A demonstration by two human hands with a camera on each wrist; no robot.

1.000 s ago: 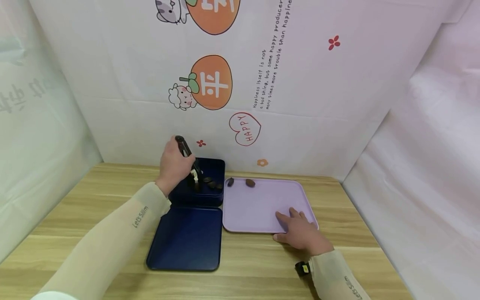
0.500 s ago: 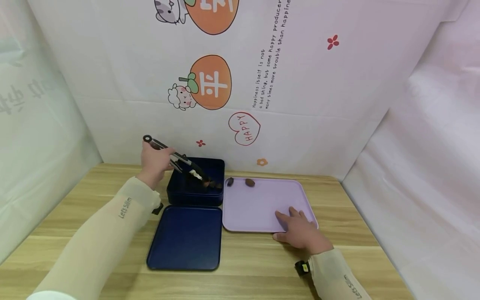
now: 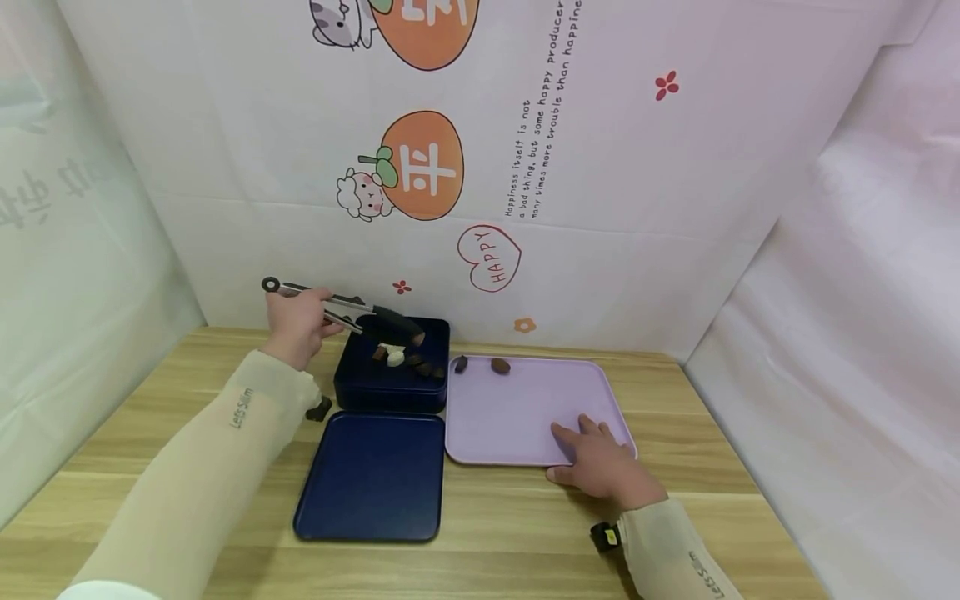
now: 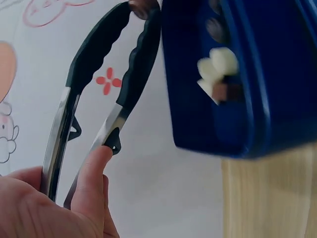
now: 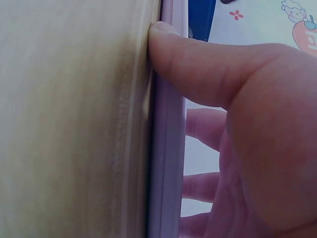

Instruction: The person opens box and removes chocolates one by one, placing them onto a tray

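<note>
My left hand [image 3: 295,321] grips a pair of tongs [image 3: 393,320] with black ribbed ends and steel arms. Between the tong tips is a small brown piece [image 4: 143,8], held over the deep navy box [image 3: 390,401]. White chunks [image 4: 224,60], a reddish-brown block [image 4: 227,92] and several dark pieces [image 3: 423,367] lie in the box. My right hand [image 3: 606,469] rests on the lilac tray [image 3: 510,421] at its near right corner, fingers spread on the surface and thumb [image 5: 183,57] against the outer rim. Two brown oval pieces [image 3: 500,365] lie near the tray's back left corner.
A shallow navy lid [image 3: 371,475] lies in front of the box, left of the tray. All stand on a wood-grain table [image 3: 510,533]. A printed white cloth [image 3: 600,208] rises behind, with more cloth on both sides.
My left hand has moved left, swinging the tongs from steep to nearly level. Their tips have lifted from among the box's pieces with a brown piece. The right hand and tray look unchanged.
</note>
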